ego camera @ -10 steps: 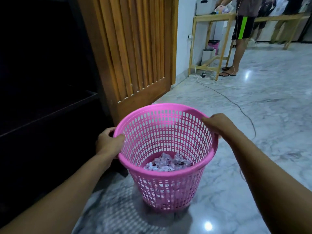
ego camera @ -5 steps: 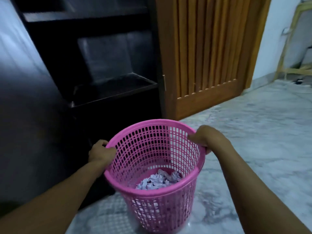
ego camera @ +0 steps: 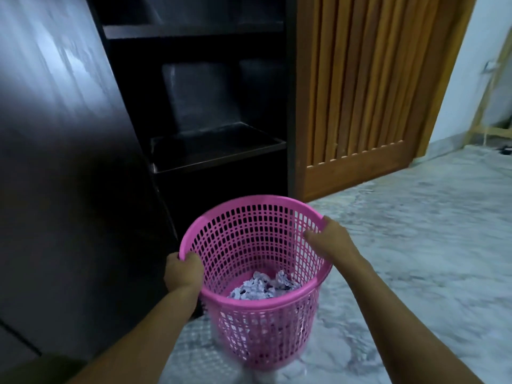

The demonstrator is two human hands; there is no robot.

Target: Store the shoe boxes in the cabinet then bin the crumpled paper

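A pink mesh waste basket [ego camera: 249,234] is between my two hands, low over the marble floor beside the dark cabinet [ego camera: 210,145]. Crumpled white paper [ego camera: 263,285] lies in its bottom. My left hand [ego camera: 182,273] grips the basket's left rim with curled fingers. My right hand [ego camera: 329,239] holds the right rim, its fingers over the edge. A dark shoe box [ego camera: 199,98] stands on the cabinet's middle shelf, dim and hard to make out.
The cabinet's open dark door [ego camera: 55,162] fills the left side. A slatted wooden door [ego camera: 368,87] stands to the right of the cabinet. Grey marble floor [ego camera: 429,231] stretches to the right, with a pale wooden table leg [ego camera: 487,87] at the far right edge.
The view has swung left from the room toward the cabinet. The basket, held in both hands, has moved closer to the cabinet's foot.
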